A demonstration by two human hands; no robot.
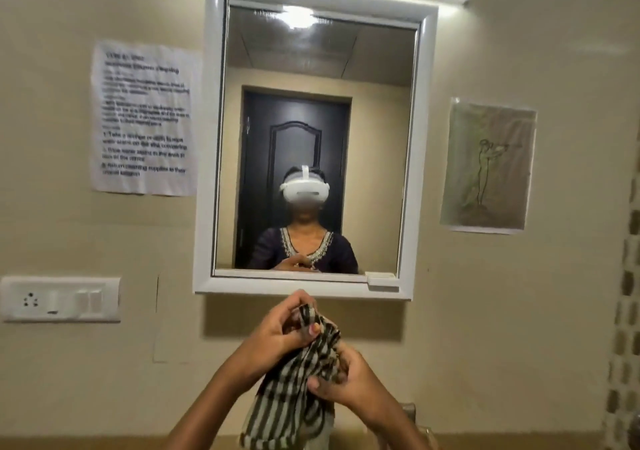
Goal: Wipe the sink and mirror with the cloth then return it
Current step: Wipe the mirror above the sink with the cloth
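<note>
A black-and-white striped cloth (294, 394) hangs bunched between both hands, just below the white-framed mirror (311, 130). My left hand (277, 328) grips the cloth's upper end, fingers curled round it. Lower and to the right, my right hand (346, 380) clutches its middle. The cloth's loose end drops toward the bottom edge of the view. The sink itself is out of sight; only a bit of metal tap (408, 409) shows behind my right wrist. The mirror reflects a person wearing a white headset in front of a dark door.
A printed instruction sheet (143, 117) is stuck to the beige wall left of the mirror. A sketch in a plastic sleeve (488, 165) hangs to the right. A white switch and socket plate (60, 299) sits lower left. A patterned strip (627, 311) runs down the right edge.
</note>
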